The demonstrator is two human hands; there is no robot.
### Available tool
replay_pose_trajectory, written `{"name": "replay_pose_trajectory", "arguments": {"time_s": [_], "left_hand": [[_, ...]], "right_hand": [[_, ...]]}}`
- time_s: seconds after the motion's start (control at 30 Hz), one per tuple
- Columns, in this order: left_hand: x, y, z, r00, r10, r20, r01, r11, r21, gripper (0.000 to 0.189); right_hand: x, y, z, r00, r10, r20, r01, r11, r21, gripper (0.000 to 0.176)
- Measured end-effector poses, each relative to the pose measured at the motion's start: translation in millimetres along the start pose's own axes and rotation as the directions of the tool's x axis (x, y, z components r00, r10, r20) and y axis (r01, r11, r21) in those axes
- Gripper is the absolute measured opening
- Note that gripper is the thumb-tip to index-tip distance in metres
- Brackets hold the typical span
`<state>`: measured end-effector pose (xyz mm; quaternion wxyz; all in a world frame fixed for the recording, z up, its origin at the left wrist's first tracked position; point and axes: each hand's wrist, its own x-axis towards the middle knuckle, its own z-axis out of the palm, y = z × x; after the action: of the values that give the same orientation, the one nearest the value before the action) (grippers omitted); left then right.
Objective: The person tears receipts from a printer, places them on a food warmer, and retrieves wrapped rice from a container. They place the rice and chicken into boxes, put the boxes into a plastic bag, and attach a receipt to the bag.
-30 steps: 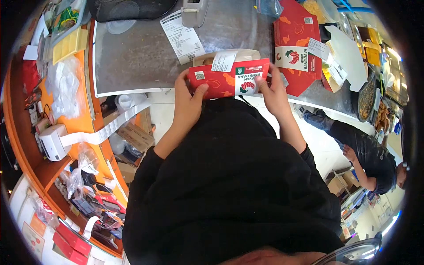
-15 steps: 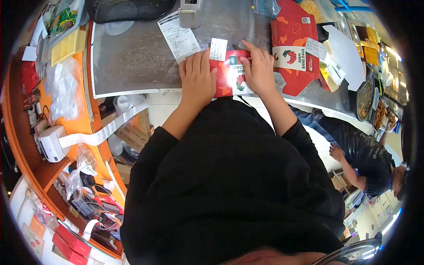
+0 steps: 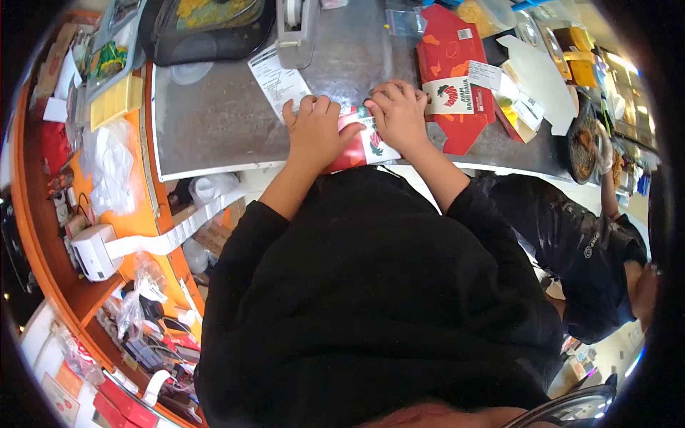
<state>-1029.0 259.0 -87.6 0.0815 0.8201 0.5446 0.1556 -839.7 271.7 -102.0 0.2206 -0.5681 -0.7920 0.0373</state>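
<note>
A small red-and-white food box [image 3: 354, 151] with a printed pepper logo lies at the table's near edge, against my black top. My left hand [image 3: 317, 128] wraps over its left side, thumb lying on the top. Over the far right part of the box, my right hand [image 3: 398, 118] has its fingers curled and pressed down. Both hands cover much of the box, so its far edge is mostly hidden. Just beyond my left hand, a printed receipt [image 3: 280, 84] rests on the grey table [image 3: 207, 121].
Right of my hands lies an opened red carton [image 3: 457, 85]. A tape dispenser [image 3: 297, 36] and a black tray [image 3: 214, 50] stand at the back. A label printer [image 3: 95, 251] trails paper at left. A co-worker [image 3: 592, 242] reaches toward a food pan [image 3: 584, 146] at right.
The white label above the box no longer shows. My right hand has moved slightly left and curled more. The view has shifted, showing more of the black tray; the co-worker's arm now reaches forward.
</note>
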Motion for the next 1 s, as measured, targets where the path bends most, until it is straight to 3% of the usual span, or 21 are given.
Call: {"name": "replay_pose_trajectory", "arguments": {"time_s": [0.07,0.1,0.2,0.23,0.27,0.33,0.4,0.43,0.47,0.53,0.63,0.73,0.77,0.87,0.9,1.0], "left_hand": [[13.9,-3.8,-1.9,0.992,0.078,0.097,-0.074,0.996,-0.044,0.056],[21.6,-2.5,-2.6,0.951,0.021,0.309,-0.002,0.998,-0.061,0.080],[16.6,19.9,-21.3,0.939,0.129,0.317,-0.106,0.990,-0.088,0.108],[7.8,19.9,-15.8,0.937,0.196,0.290,-0.195,0.980,-0.033,0.124],[9.7,21.7,-17.4,0.936,0.180,0.303,-0.173,0.984,-0.050,0.121],[10.3,26.1,-18.1,0.929,0.142,0.342,-0.118,0.989,-0.089,0.115],[15.5,28.6,-10.8,0.947,0.151,0.284,-0.130,0.987,-0.092,0.108],[20.7,29.5,-6.6,0.957,0.156,0.244,-0.140,0.987,-0.083,0.107],[27.4,31.6,-3.3,0.966,0.161,0.202,-0.149,0.986,-0.075,0.106],[45.5,33.4,1.2,0.977,0.123,0.176,-0.121,0.992,-0.023,0.105],[68.9,44.1,4.6,0.995,0.026,0.100,-0.026,1.000,0.005,0.108],[78.2,58.6,-2.5,0.978,0.132,-0.161,-0.147,0.985,-0.088,0.115],[77.8,61.8,2.7,0.944,0.184,-0.275,-0.263,0.922,-0.285,0.108],[68.2,77.8,-8.8,0.843,0.527,-0.108,-0.530,0.778,-0.338,0.075],[60.9,81.6,-6.8,0.801,0.590,-0.105,-0.587,0.739,-0.331,0.041],[41.6,70.2,11.2,0.775,0.631,0.028,-0.505,0.646,-0.573,0.026]], "right_hand": [[-1.4,-1.4,-2.4,1.000,0.027,0.009,-0.027,1.000,-0.004,0.018],[-1.9,-1.5,-5.0,0.999,0.029,0.037,-0.027,0.999,-0.045,0.016],[-4.9,-7.1,-20.3,0.989,0.004,-0.150,-0.010,0.999,-0.039,0.019],[-10.3,-8.9,-34.5,0.974,-0.017,-0.228,-0.007,0.995,-0.104,0.045],[-14.4,-5.7,-44.3,0.910,0.043,-0.412,-0.101,0.987,-0.122,0.051],[-28.8,4.9,-60.2,0.683,0.132,-0.719,-0.289,0.952,-0.101,0.062],[-30.9,28.7,-76.4,0.578,0.309,-0.755,-0.390,0.917,0.077,0.076],[-32.1,32.3,-88.8,0.636,0.509,-0.580,-0.556,0.823,0.112,0.071],[-35.1,42.2,-93.8,0.646,0.704,-0.295,-0.597,0.707,0.380,0.058],[-40.8,48.8,-103.5,0.594,0.785,-0.177,-0.633,0.591,0.500,0.039],[-58.9,47.9,-125.0,0.603,0.785,-0.141,-0.598,0.562,0.571,0.024],[-101.3,68.9,-137.1,0.834,0.548,-0.064,-0.460,0.754,0.468,0.019],[-110.8,73.0,-148.7,0.915,0.398,-0.070,-0.361,0.884,0.297,0.019],[-135.9,85.8,-168.4,0.941,0.338,-0.017,-0.305,0.870,0.387,0.022],[-138.6,87.3,-173.0,0.926,0.376,-0.013,-0.332,0.833,0.443,0.025],[-155.7,112.4,-180.1,0.935,0.333,0.120,-0.351,0.829,0.436,0.023]]}}
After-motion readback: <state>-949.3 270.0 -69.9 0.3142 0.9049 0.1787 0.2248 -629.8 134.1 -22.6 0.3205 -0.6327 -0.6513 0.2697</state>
